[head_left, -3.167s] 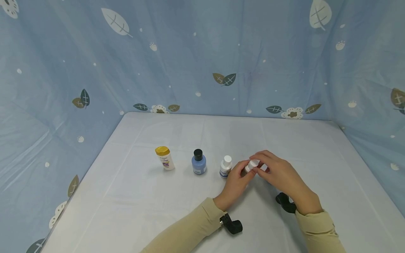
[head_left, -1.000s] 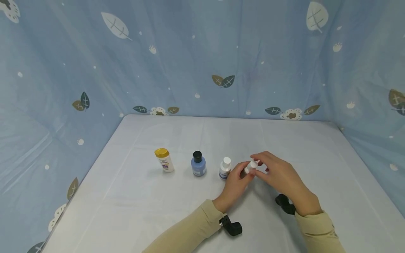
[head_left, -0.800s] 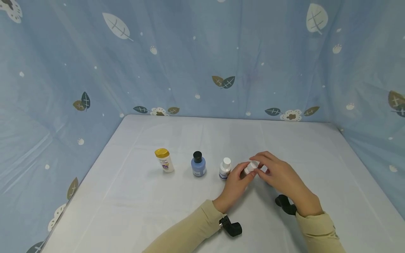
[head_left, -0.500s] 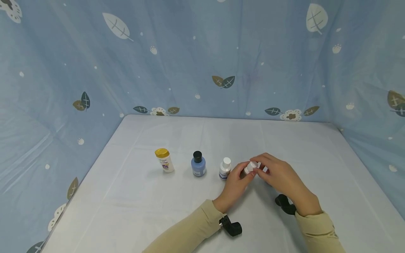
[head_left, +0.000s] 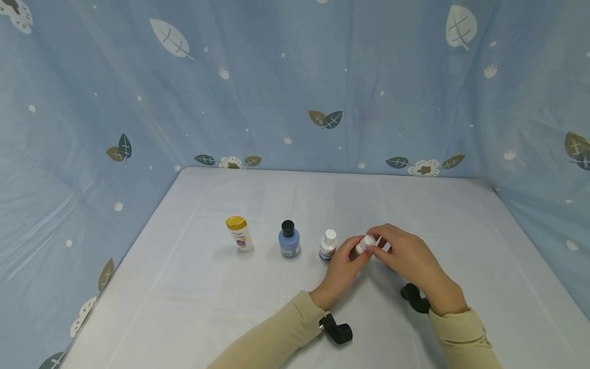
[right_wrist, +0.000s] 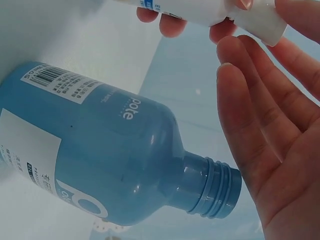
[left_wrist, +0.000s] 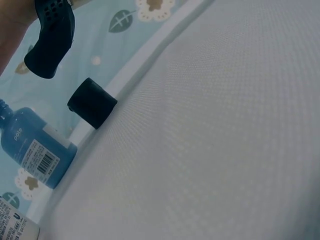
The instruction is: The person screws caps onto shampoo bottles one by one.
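Observation:
My left hand [head_left: 341, 264] grips a small white bottle [right_wrist: 200, 10], fingers wrapped around its body. At its top, my right hand [head_left: 405, 253] pinches the white cap [head_left: 367, 242] between thumb and fingers; the other right fingers [right_wrist: 232, 105] stretch out below it. Just left stands a white-capped bottle [head_left: 328, 247] with a dark blue label. In the right wrist view, an uncapped blue bottle [right_wrist: 110, 145] stands near the right hand, mostly hidden from the head view. A loose black cap [left_wrist: 92, 102] lies on the table in the left wrist view.
Left on the white table [head_left: 207, 307] stand a blue bottle with a black cap [head_left: 289, 240] and a white bottle with a yellow cap [head_left: 240, 234]. Black wrist cameras hang under both wrists. A patterned blue curtain [head_left: 276, 77] surrounds the table. A printed white container [left_wrist: 17, 222] shows at the left wrist view's corner.
The right fingers have shifted back and forth slightly around the white cap. My left hand keeps its grip on the bottle, and the other bottles stay in place.

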The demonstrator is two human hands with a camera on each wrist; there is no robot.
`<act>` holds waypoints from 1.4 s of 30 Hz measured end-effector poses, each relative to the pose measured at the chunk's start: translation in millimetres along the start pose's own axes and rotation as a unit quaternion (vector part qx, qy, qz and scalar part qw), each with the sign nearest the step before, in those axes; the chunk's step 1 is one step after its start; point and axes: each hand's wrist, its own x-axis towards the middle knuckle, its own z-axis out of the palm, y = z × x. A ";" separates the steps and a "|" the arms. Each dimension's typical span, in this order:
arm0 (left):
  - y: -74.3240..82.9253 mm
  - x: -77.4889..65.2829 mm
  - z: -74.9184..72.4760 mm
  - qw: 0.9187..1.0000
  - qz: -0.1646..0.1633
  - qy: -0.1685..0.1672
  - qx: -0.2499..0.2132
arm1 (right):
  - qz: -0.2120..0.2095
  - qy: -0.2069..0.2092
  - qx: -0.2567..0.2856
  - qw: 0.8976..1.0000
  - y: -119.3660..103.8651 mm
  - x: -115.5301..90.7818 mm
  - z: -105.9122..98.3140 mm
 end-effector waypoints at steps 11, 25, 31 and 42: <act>-0.9 -0.1 0.7 1.000 0.012 0.007 0.020 | -0.092 0.027 -0.007 0.995 3.7 2.0 2.0; 0.3 -0.6 0.1 1.000 0.017 -0.007 -0.008 | -0.078 0.034 0.009 0.996 2.7 1.9 1.8; 0.9 -0.4 0.2 1.000 0.011 -0.004 0.000 | -0.060 0.025 0.010 0.998 2.4 0.9 2.1; 2.5 -0.6 -0.1 1.000 0.006 -0.001 -0.002 | -0.008 0.011 0.019 1.000 -0.8 1.0 1.8</act>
